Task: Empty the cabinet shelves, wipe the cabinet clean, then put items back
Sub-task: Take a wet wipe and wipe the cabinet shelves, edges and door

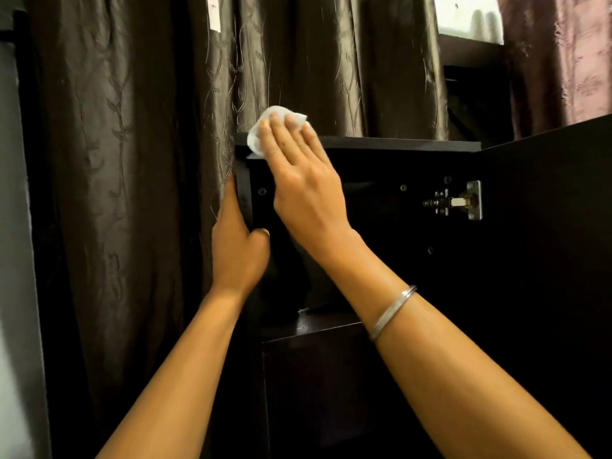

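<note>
White wipe (265, 134) lay on the top front-left corner of the dark cabinet (397, 145), pressed flat under straight fingers of the right hand (298, 173). Left hand (236, 246) gripped the cabinet's left side panel edge, thumb curled inside. Door (546, 226) stood open at right, hinge (460, 202) showing. Silver bangle (392, 311) sat on the right wrist; brown curtain (132, 160) hung behind.

Dim, warm light; daylight comes from the window (468, 18) up right of the hands. The cabinet (381, 226) interior is nearly black. Edges bend slightly.
</note>
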{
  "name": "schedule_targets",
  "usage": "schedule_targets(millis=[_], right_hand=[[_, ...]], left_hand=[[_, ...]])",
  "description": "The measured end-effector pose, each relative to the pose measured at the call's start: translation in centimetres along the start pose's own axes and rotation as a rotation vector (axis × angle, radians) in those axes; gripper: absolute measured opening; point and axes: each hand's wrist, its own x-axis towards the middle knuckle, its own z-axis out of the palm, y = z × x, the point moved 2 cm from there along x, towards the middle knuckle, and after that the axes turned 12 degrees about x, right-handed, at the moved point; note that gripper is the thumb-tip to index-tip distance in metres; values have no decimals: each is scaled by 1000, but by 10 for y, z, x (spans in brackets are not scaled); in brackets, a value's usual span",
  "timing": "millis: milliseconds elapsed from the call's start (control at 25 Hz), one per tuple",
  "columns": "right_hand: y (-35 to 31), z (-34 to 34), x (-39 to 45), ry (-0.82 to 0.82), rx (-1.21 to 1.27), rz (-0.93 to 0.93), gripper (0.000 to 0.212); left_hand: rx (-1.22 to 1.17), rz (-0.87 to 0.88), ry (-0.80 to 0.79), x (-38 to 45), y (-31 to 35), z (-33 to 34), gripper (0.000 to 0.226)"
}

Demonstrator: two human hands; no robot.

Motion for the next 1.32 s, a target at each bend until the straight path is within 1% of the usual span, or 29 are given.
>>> schedule_targets(millis=[80, 160, 280, 400, 480, 600, 640, 680, 800, 920, 960, 1040, 1120, 1160, 1200, 1240, 1280, 1320], right_hand=[[9, -5, 4, -14, 15, -59, 52], [44, -24, -8, -31, -50, 1, 54], [116, -66, -40, -38, -227, 261, 57], [164, -97, -56, -73, -267, 534, 63], [165, -96, -55, -91, -266, 659, 70], [137, -81, -43, -27, -181, 815, 76], [121, -73, -37, 1, -151, 803, 75], [104, -64, -31, 16, -136, 748, 75], [42, -32, -13, -41, -118, 486, 78], [-11, 1, -2, -110, -12, 229, 72], [-18, 6, 0, -115, 33, 152, 67], [-14, 5, 1, -109, 101, -13, 56], [5, -3, -11, -118, 147, -229, 42], [16, -8, -21, -125, 163, -302, 36], [27, -13, -33, -136, 183, -304, 33], [36, -18, -46, -131, 215, -200, 31], [45, -20, -58, -90, 261, 6, 30], [53, -22, -68, 1, 325, 288, 28]], left_hand=[[10, -2, -11, 1, -1, 0, 84], [82, -73, 9, 4, -3, 1, 88], [115, -136, 5, 5, -4, 4, 96], [101, -134, 9, 5, -6, 6, 98], [104, -137, 9, 6, -8, 6, 97], [118, -134, 16, 7, -9, 6, 97], [119, -130, 15, 7, -9, 6, 97], [114, -128, 13, 7, -10, 6, 97], [110, -118, 10, 7, -10, 6, 93], [57, -29, 8, 4, -7, 3, 80], [22, 0, 0, 3, -5, 2, 78], [-9, 33, -13, 1, -5, 1, 81], [2, 24, -13, -1, -5, 1, 84], [23, 1, -7, 0, -6, 2, 84], [51, -25, -1, 1, -7, 3, 85], [75, -50, 4, 3, -9, 5, 87], [90, -68, 3, 4, -12, 6, 90], [93, -75, -1, 5, -15, 7, 92]])
